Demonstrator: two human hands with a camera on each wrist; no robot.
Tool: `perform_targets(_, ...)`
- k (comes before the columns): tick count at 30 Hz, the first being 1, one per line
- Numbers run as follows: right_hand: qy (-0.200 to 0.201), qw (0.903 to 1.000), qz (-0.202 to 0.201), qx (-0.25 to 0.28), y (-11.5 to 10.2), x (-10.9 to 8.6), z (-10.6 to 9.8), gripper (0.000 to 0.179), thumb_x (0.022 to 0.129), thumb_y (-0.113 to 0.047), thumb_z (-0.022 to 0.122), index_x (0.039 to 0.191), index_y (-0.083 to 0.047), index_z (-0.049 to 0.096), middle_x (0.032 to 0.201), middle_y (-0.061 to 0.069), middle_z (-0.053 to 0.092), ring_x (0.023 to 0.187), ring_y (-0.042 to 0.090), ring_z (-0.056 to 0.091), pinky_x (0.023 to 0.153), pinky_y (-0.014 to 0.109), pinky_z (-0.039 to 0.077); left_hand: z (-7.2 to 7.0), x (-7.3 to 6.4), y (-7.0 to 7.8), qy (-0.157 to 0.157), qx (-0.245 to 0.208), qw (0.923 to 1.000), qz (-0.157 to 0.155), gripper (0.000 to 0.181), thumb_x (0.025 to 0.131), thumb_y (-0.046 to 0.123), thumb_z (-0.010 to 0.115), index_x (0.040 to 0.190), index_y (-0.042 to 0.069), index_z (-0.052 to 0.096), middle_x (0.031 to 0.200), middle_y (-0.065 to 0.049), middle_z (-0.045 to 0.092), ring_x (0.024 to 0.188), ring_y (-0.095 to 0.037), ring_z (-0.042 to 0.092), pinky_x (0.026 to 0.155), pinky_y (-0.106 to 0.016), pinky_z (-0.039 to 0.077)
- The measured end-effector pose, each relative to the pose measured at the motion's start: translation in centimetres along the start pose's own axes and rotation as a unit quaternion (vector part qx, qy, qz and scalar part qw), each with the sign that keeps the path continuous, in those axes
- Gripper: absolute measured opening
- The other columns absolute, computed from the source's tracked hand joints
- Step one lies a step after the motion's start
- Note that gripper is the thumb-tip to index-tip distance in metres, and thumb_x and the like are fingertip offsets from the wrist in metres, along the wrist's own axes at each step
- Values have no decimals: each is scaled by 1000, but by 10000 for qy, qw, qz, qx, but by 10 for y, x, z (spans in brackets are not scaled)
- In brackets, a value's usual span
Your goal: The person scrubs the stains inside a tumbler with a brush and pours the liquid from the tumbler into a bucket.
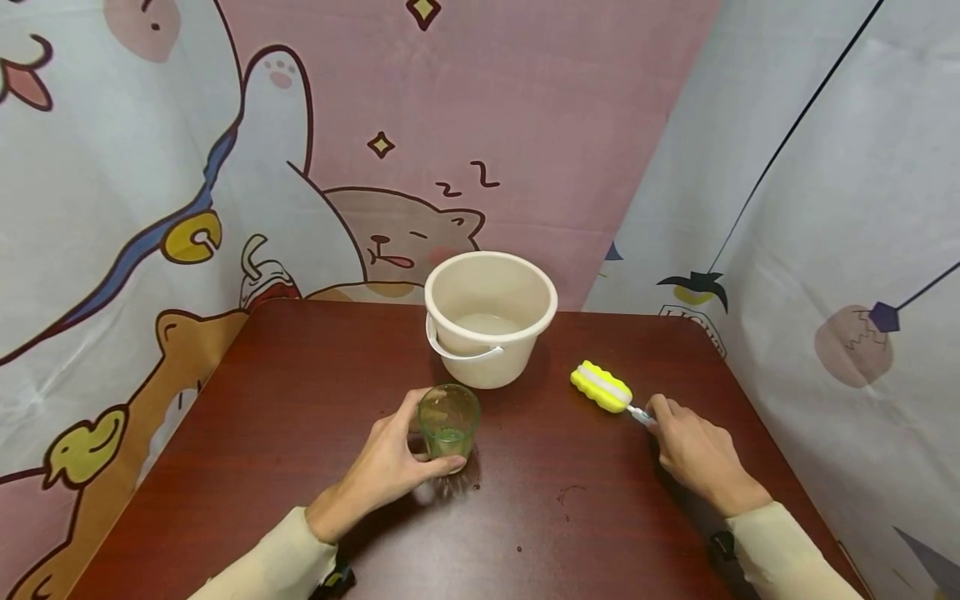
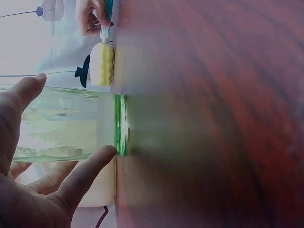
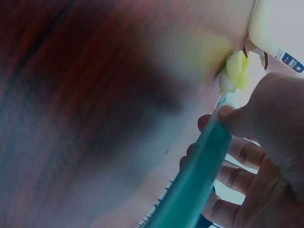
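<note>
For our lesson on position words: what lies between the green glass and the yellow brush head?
Only bare tabletop lies between the green glass and the yellow brush head in the head view; the bucket stands farther back.

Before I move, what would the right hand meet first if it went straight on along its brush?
Probably the bucket: the right hand holds the brush pointing roughly at the bucket's right side, so the brush should touch before the hand does. Exact line and height are hard to judge.
</note>
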State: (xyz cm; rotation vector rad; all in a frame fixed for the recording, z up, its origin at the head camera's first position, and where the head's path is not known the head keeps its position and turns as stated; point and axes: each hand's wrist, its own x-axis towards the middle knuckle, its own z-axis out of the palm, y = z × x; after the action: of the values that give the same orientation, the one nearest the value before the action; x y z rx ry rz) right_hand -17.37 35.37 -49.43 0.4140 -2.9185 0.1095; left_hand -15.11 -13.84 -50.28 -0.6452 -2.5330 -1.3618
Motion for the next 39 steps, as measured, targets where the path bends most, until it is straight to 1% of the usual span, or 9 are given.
perform_targets(3, -23, 10000, 57, 30, 0, -1, -2, 22, 107, -4, 76, 123, -11, 62, 97, 5, 69, 69, 20, 64, 48, 39, 46, 0, 0, 0, 3, 48, 10000, 10, 100, 81, 40, 111, 163, 31, 54, 140, 0, 83, 119, -22, 86, 100, -43, 70)
perform_targets(7, -116, 9998, 113, 148, 0, -1, -6, 30, 104, 2, 75, 127, -9, 60, 105, 8, 69, 64, 17, 58, 48, 36, 45, 1, 0, 0, -20, 34, 10000, -19, 101, 81, 40, 111, 163, 32, 53, 141, 1, 83, 119, -21, 86, 99, -42, 70)
perform_targets(11, -16, 9998, 32, 170, -1, -1, -10, 32, 103, 2, 75, 129, -9, 59, 106, 9, 67, 65, 17, 58, 49, 36, 47, 1, 0, 1, -19, 28, 10000, 27, 102, 81, 40, 111, 164, 31, 53, 139, 1, 84, 118, -21, 87, 100, -42, 70)
perform_targets(14, 164, 9997, -53, 186, -2, -1, -14, 36, 100, 6, 73, 129, -10, 60, 106, 9, 66, 67, 18, 60, 49, 37, 46, 1, -1, 1, 2, 27, 10000, 85, 102, 80, 39, 111, 164, 30, 52, 139, 0, 84, 117, -22, 87, 99, -43, 70)
perform_targets(18, 438, 9986, -208, 221, -4, 2, -21, 46, 90, 12, 69, 129, -10, 60, 106, 10, 66, 68, 20, 62, 49, 35, 42, 2, -1, 0, 23, 73, 9999, 83, 103, 81, 39, 111, 164, 30, 51, 139, -1, 84, 116, -24, 88, 98, -43, 70)
perform_targets(21, 705, 9964, -424, 190, -6, 5, -26, 51, 85, 14, 69, 129, -10, 61, 105, 11, 69, 69, 22, 64, 51, 34, 42, 2, 0, 0, 5, 86, 9999, 57, 103, 82, 39, 110, 165, 29, 51, 138, 0, 84, 115, -24, 88, 98, -44, 70)
perform_targets(26, 1138, 9900, -807, 207, -10, 11, -31, 52, 83, 15, 74, 128, -8, 62, 102, 12, 75, 71, 22, 63, 55, 33, 46, 1, 1, 1, -40, 33, 10000, 44, 103, 82, 39, 110, 165, 29, 50, 139, 0, 84, 114, -23, 88, 98, -44, 70)
perform_targets(32, 1353, 9850, -1020, 315, -17, 17, -36, 53, 81, 18, 72, 127, -8, 64, 103, 9, 74, 73, 18, 59, 59, 31, 47, 0, 1, 2, -33, 40, 9999, 94, 103, 83, 41, 109, 165, 27, 50, 138, 0, 84, 114, -23, 88, 98, -44, 71)
perform_targets(39, 1766, 9729, -1463, 294, -25, 23, -44, 54, 77, 18, 65, 125, -6, 66, 102, 9, 76, 83, 24, 66, 66, 40, 52, -1, 1, 3, -10, 117, 9999, 100, 103, 81, 40, 111, 164, 28, 51, 138, 0, 84, 115, -22, 88, 98, -45, 70)
